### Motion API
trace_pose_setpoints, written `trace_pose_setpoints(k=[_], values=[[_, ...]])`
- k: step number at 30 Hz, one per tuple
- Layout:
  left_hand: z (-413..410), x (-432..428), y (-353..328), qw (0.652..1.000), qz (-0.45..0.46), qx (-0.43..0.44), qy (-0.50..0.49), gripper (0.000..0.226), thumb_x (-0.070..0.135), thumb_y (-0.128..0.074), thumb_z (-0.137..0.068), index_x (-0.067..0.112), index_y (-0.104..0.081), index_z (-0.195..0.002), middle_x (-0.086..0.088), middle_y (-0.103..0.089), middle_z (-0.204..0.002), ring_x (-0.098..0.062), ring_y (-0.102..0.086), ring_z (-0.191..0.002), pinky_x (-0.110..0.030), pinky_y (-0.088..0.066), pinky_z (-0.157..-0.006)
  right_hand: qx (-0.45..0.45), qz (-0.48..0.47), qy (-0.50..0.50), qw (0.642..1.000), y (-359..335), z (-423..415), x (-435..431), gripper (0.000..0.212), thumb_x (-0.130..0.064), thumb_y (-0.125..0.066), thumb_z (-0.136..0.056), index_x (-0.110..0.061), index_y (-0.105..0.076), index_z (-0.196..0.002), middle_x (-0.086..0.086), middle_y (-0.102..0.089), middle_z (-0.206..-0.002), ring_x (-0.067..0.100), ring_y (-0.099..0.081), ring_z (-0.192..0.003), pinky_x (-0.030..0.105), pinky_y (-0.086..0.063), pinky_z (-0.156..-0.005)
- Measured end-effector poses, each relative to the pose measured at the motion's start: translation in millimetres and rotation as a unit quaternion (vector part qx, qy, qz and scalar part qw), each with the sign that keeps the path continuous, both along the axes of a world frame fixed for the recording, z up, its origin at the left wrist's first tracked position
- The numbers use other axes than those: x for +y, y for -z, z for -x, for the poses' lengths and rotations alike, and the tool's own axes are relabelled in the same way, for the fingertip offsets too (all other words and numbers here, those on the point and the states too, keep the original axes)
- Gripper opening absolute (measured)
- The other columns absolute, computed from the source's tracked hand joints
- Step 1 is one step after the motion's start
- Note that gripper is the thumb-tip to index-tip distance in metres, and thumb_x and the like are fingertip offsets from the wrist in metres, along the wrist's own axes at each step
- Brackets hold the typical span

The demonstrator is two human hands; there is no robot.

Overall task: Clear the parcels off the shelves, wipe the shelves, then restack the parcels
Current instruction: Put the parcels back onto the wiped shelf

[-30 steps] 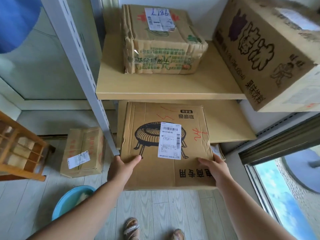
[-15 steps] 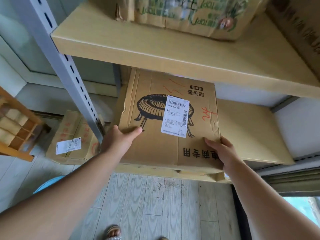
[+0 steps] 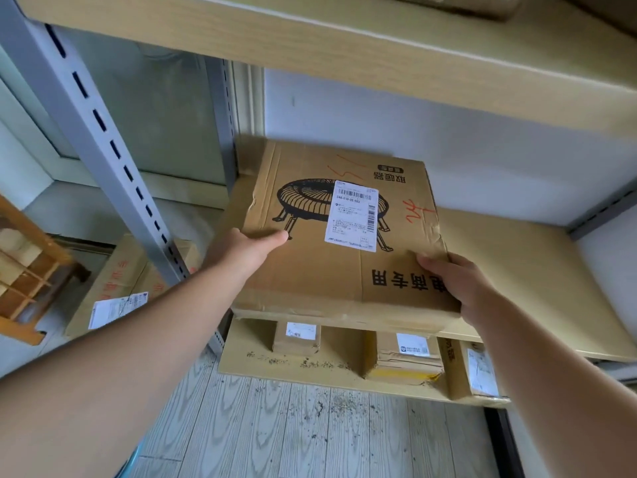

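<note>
A flat cardboard parcel (image 3: 310, 267) printed with a round heater and bearing a white label lies on the middle wooden shelf (image 3: 527, 270), its front edge jutting past the shelf's front. My left hand (image 3: 246, 251) grips its left side, thumb on top. My right hand (image 3: 455, 284) holds its right front corner, thumb on top. The shelf above (image 3: 344, 46) spans the top of the view.
A grey slotted upright (image 3: 103, 146) stands left of the parcel. The bottom shelf (image 3: 262, 360) holds three small parcels (image 3: 403, 357) and scattered dirt. Another parcel (image 3: 117, 291) lies on the floor at left, beside a wooden rack (image 3: 24, 270).
Both hands have pushed the heater parcel further back onto the middle shelf. My view has dropped below the upper shelf, and the bottom shelf has come into sight.
</note>
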State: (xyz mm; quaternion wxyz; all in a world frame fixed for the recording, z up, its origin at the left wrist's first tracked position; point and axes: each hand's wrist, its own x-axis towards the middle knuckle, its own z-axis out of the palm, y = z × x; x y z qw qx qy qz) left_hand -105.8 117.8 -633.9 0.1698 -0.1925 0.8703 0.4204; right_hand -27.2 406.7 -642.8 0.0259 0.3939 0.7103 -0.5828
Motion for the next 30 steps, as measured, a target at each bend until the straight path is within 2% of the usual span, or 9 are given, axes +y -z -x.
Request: trace_pose_setpoints(k=[7,10,16,19,21,23,25,27,30], values=[[24,9,6,1.0,-0.002,0.011,0.0,0.081,0.067,-0.065,-0.069,0.011,-0.052,-0.126,-0.009,-0.058,-0.122,-0.032,-0.054,-0.111,-0.04,-0.048,-0.091,-0.002,-0.013,-0.009,1.0,11,24,9,0.045,-0.035,-0.077,-0.074,-0.016,-0.063,-0.112,0.01,-0.07,-0.098,0.029,-0.067,-0.091,0.044,-0.054,-0.085],[31,14,7,1.0,0.001,0.012,-0.007,0.081,0.067,-0.065,-0.071,0.01,-0.051,-0.127,-0.009,-0.057,-0.123,-0.032,-0.054,-0.113,-0.037,-0.045,-0.085,-0.008,-0.015,-0.024,1.0,10,33,14,0.046,-0.037,-0.078,-0.072,-0.016,-0.064,-0.11,0.01,-0.071,-0.096,0.029,-0.067,-0.089,0.046,-0.054,-0.085],[35,17,8,1.0,-0.005,0.005,-0.017,0.077,0.067,-0.065,-0.071,0.012,-0.052,-0.124,-0.005,-0.057,-0.108,-0.029,-0.055,-0.103,-0.035,-0.044,-0.079,-0.038,-0.025,-0.041,0.998,2,37,13,0.046,-0.036,-0.076,-0.074,-0.015,-0.063,-0.113,0.011,-0.071,-0.096,0.029,-0.067,-0.089,0.046,-0.054,-0.086],[28,17,-5,0.999,0.032,0.005,0.001,0.078,0.067,-0.062,-0.073,0.01,-0.051,-0.125,-0.008,-0.058,-0.118,-0.03,-0.055,-0.11,-0.034,-0.042,-0.078,-0.06,-0.154,-0.067,0.984,-12,34,-2,0.055,-0.04,-0.07,-0.081,-0.014,-0.053,-0.128,0.008,-0.065,-0.107,0.029,-0.063,-0.095,0.041,-0.053,-0.085],[23,18,-21,0.996,0.085,0.028,0.029,0.083,0.068,-0.059,-0.075,0.007,-0.046,-0.131,-0.01,-0.053,-0.13,-0.031,-0.052,-0.117,-0.032,-0.037,-0.074,-0.096,-0.308,-0.124,0.938,-27,30,-17,0.062,-0.044,-0.062,-0.087,-0.016,-0.041,-0.138,0.012,-0.055,-0.124,0.032,-0.053,-0.11,0.039,-0.048,-0.088],[21,17,-32,0.991,0.112,0.059,0.037,0.086,0.068,-0.057,-0.076,0.006,-0.042,-0.134,-0.011,-0.049,-0.136,-0.031,-0.05,-0.121,-0.033,-0.036,-0.073,-0.091,-0.384,-0.151,0.906,-37,26,-27,0.068,-0.047,-0.057,-0.088,-0.02,-0.032,-0.144,0.013,-0.044,-0.139,0.033,-0.039,-0.127,0.043,-0.04,-0.098],[15,12,-44,0.992,0.103,0.066,0.043,0.089,0.068,-0.058,-0.076,0.008,-0.037,-0.138,-0.011,-0.046,-0.139,-0.031,-0.048,-0.124,-0.035,-0.041,-0.078,-0.085,-0.374,-0.146,0.912,-50,18,-37,0.07,-0.048,-0.056,-0.087,-0.023,-0.029,-0.147,0.011,-0.04,-0.144,0.032,-0.033,-0.132,0.045,-0.038,-0.102],[5,8,-49,0.991,0.091,0.072,0.068,0.092,0.067,-0.059,-0.076,0.012,-0.03,-0.144,-0.01,-0.042,-0.144,-0.031,-0.044,-0.128,-0.04,-0.044,-0.089,-0.084,-0.335,-0.13,0.929,-56,8,-48,0.071,-0.05,-0.057,-0.086,-0.025,-0.029,-0.147,0.01,-0.043,-0.142,0.033,-0.039,-0.128,0.046,-0.042,-0.1],[-16,-8,-65,0.987,0.05,0.104,0.112,0.083,0.058,-0.063,-0.078,0.017,-0.03,-0.143,-0.007,-0.044,-0.141,-0.027,-0.046,-0.125,-0.037,-0.044,-0.089,-0.089,-0.321,-0.136,0.933,-74,-9,-74,0.071,-0.051,-0.056,-0.087,-0.024,-0.029,-0.147,0.011,-0.043,-0.142,0.033,-0.042,-0.126,0.045,-0.043,-0.099]])
